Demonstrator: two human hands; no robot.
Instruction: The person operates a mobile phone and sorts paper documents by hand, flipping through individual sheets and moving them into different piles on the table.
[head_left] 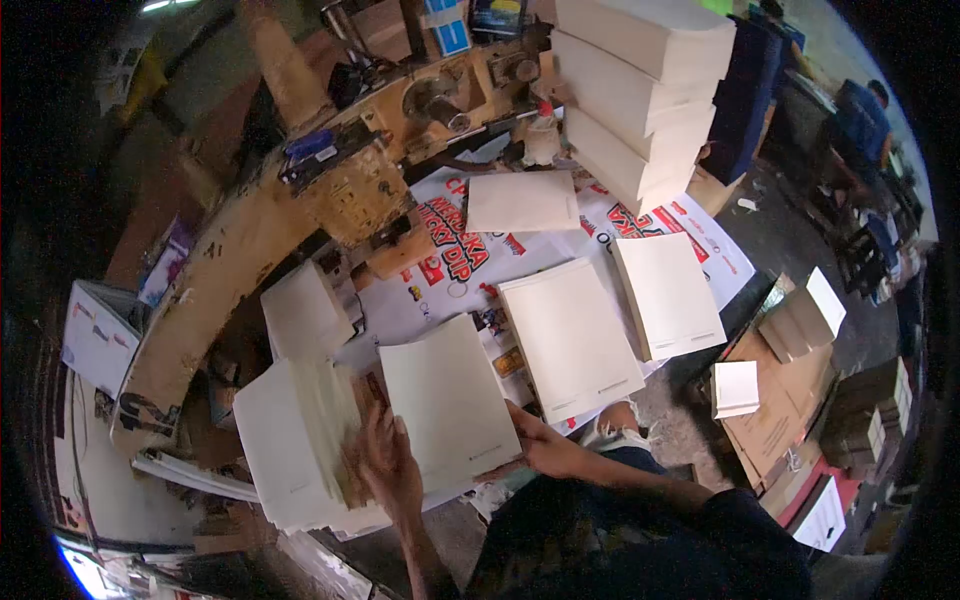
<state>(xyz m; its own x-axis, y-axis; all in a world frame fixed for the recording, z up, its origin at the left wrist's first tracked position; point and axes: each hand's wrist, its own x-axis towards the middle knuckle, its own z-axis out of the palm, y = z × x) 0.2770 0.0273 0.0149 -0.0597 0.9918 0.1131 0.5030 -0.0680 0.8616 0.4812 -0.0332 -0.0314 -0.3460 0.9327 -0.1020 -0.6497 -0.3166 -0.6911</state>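
My left hand (388, 462) is up on its edge, fingers stretched and slightly blurred, between two white paper blocks. Left of it lies a wide white paper stack (280, 440), with a motion-smeared, yellowish-brown edge beside my fingers. On its right is a white booklet (445, 400) with small print near its lower edge. My right hand (535, 440) grips that booklet's lower right corner, its fingertips hidden beneath. Farther right rest a thick white booklet (572, 340) and another white booklet (670, 298).
A printed banner sheet (520, 255) covers the table. Behind it stand a worn machine (350, 190) and a tall pile of white paper blocks (635, 110). A white sheet stack (522, 202) lies near the pile. Cardboard (770, 390) with booklets is at right; a person (862, 120) sits beyond.
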